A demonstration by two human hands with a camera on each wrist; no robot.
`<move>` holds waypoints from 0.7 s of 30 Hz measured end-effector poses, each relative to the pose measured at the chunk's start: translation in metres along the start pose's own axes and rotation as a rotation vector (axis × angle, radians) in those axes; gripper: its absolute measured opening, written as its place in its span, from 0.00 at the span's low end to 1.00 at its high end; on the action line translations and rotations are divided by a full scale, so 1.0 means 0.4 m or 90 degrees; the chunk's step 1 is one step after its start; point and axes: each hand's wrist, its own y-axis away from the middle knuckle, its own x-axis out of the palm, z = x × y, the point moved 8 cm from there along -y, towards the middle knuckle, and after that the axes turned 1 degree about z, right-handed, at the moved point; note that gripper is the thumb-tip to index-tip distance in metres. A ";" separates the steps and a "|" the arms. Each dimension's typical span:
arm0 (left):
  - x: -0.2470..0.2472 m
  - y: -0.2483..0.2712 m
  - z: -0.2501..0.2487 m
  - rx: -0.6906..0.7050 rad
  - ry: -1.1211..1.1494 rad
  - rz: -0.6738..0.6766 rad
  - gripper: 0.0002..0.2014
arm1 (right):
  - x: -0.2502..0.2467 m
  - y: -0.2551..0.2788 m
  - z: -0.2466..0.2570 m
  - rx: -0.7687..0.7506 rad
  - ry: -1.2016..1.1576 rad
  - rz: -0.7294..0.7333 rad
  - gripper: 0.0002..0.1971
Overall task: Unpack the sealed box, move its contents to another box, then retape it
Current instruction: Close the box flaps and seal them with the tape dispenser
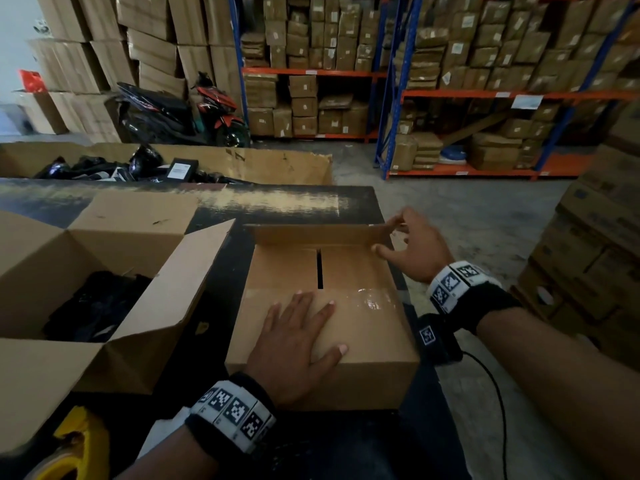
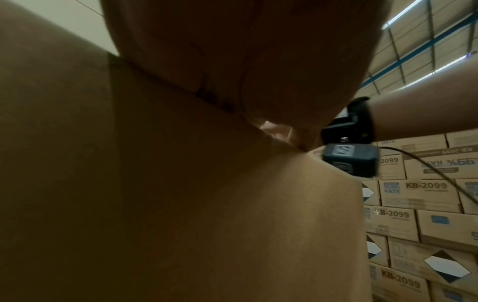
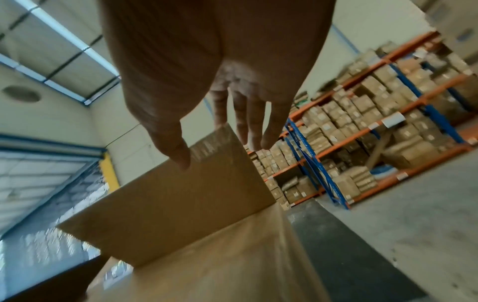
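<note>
Pressing flat on the near flap of the small box (image 1: pixel 322 317), the left hand (image 1: pixel 299 344) is spread with straight fingers and grasps nothing; the flap is judged to be pinned down this way so that it stays shut while the far one is brought over. Beyond that grip, the far flap (image 1: pixel 317 233) stands raised, and its right corner is met by the right hand (image 1: pixel 412 249), fingers extended and loosely parted, thumb on the inner face, nothing clenched. Between the two hands the inner flaps are seen already folded in, a dark slit left between them. A shiny strip of tape (image 1: pixel 372 299) lies just beside the left fingertips. To the left of that grip, the large open box (image 1: pixel 104 271) sits on the desk (image 1: pixel 221 265), dark contents inside it. What the small box holds is hidden by its flaps. A yellow object (image 1: pixel 74 445) near the left wrist is cut off by the frame and cannot be identified
</note>
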 end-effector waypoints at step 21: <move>-0.009 -0.004 0.167 -0.113 0.024 0.081 0.46 | 0.240 0.314 0.014 0.013 0.302 0.235 0.37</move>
